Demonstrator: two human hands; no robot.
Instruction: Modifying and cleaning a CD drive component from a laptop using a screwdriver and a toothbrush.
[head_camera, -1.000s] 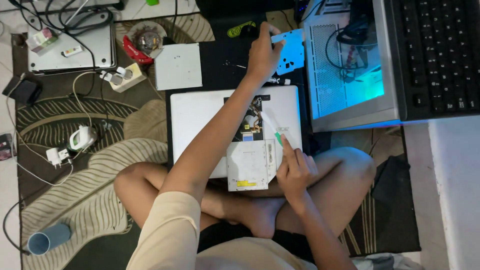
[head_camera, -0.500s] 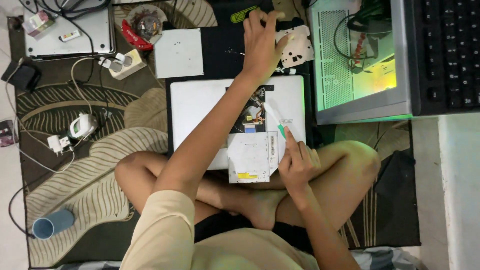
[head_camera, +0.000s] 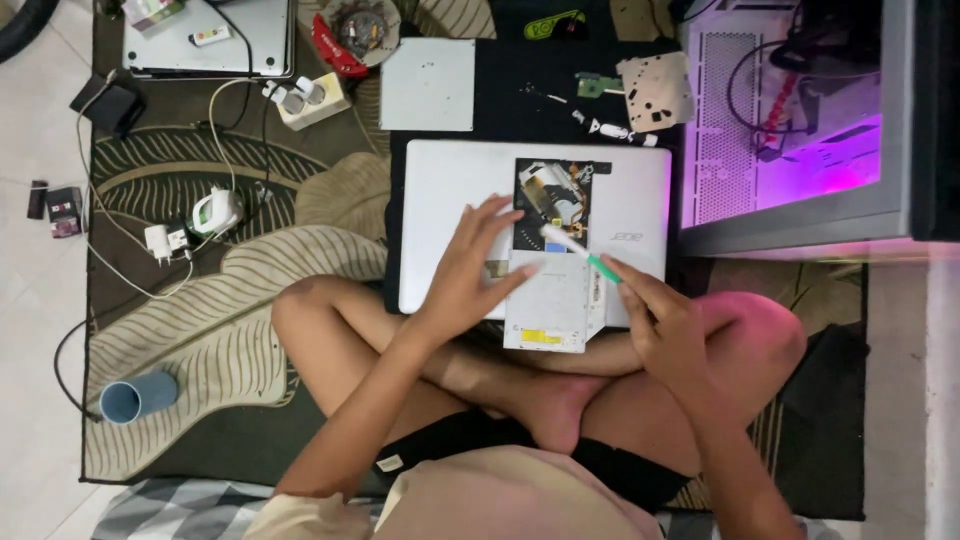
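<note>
A white closed laptop (head_camera: 450, 215) lies on the rug in front of my crossed legs. On it rests an opened optical drive (head_camera: 552, 290) with its dark circuit area exposed. My left hand (head_camera: 470, 265) hovers over the drive's left edge, fingers spread, touching its metal cover. My right hand (head_camera: 665, 320) holds a small screwdriver (head_camera: 580, 253) with a green and white handle, its tip pointing at the drive's inner part.
A square white plate (head_camera: 427, 84) and a perforated beige plate (head_camera: 655, 92) lie behind the laptop. A lit computer case (head_camera: 790, 130) stands at right. A power strip (head_camera: 300, 98), chargers (head_camera: 215, 212), another laptop (head_camera: 215, 40) and a blue cup (head_camera: 140, 396) are at left.
My left hand has come back from the far side of the laptop, where it put down the perforated plate, to the drive. The case light changed from green to purple.
</note>
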